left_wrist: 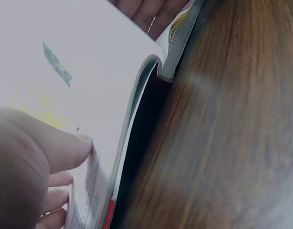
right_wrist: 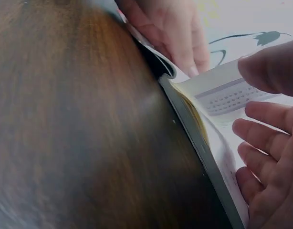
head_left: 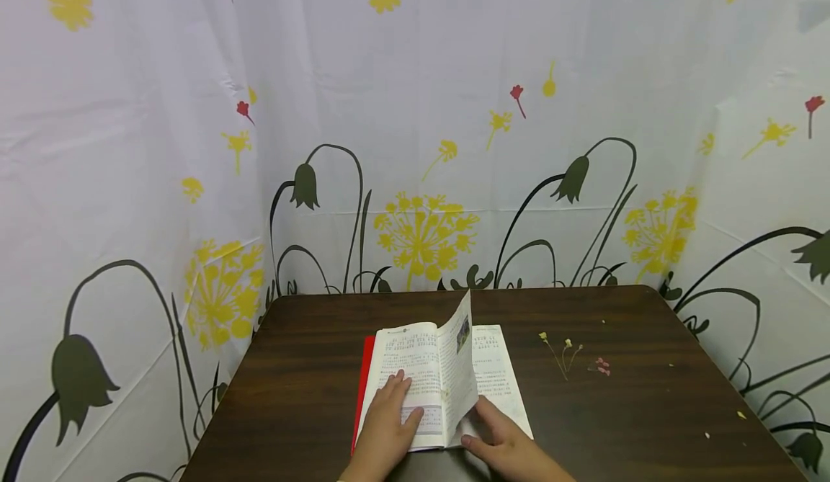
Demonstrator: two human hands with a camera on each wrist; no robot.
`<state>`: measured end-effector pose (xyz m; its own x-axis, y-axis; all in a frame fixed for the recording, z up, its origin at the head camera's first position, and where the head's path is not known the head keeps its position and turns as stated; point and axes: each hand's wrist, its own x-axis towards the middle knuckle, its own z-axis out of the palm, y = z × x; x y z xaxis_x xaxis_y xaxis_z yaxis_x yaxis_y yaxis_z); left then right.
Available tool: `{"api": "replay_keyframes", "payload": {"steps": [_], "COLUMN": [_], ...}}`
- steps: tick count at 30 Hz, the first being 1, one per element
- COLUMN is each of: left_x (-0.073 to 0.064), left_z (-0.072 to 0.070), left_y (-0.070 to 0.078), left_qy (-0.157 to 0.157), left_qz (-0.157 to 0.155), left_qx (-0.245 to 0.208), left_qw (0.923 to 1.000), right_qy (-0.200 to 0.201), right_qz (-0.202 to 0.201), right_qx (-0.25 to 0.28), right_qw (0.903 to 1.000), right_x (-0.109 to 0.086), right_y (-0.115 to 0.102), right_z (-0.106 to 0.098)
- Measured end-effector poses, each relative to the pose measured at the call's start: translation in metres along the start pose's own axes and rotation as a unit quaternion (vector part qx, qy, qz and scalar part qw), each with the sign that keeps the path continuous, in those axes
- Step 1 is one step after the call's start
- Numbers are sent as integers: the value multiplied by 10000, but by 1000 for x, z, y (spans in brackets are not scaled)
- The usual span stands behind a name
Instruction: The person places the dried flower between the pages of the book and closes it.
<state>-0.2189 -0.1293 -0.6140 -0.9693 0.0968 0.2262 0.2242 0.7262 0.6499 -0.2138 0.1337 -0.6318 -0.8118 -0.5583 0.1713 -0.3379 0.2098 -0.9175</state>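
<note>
An open book (head_left: 408, 367) with printed pages and a red cover edge (head_left: 364, 381) lies on the dark table. One page (head_left: 462, 359) stands up from the middle, a small picture near its top. My left hand (head_left: 387, 421) rests on the left page, fingers spread flat and thumb (left_wrist: 70, 150) on the paper. At the lower edge of the raised page is my right hand (head_left: 509, 442), its index fingertip against the page and its thumb apart from it. Its loosely extended fingers (right_wrist: 263, 131) lie over the right-hand pages in the right wrist view.
Right of the book on the wooden table (head_left: 622, 424) lie dried yellow flowers (head_left: 563, 356) on thin stems and a small pink flower sprig (head_left: 601, 367). Several tiny petals (head_left: 741, 415) are scattered farther right. A white curtain (head_left: 415, 107) with printed flowers hangs behind the table.
</note>
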Motion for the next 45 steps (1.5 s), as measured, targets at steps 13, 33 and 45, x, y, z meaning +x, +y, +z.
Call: {"api": "replay_keyframes", "payload": {"steps": [13,33,45], "left_x": [-1,2,-5], "left_z": [-4,-16,-5], "left_y": [3,7,14], "left_qy": [699,3920,-848], "left_qz": [-567,2562,1094], "left_qx": [-1179,-1842,-226], "left_qw": [9889,8642,9901], "right_qy": [-23,-360,-174], "right_qz": [-1642,-1655,-1873], "right_qx": [-2503,-3941,-4321], "right_qw": [9541,9033,8820], "right_x": [0,1,-1], "right_y": [-6,4,1], "right_z": [7,12,11]}}
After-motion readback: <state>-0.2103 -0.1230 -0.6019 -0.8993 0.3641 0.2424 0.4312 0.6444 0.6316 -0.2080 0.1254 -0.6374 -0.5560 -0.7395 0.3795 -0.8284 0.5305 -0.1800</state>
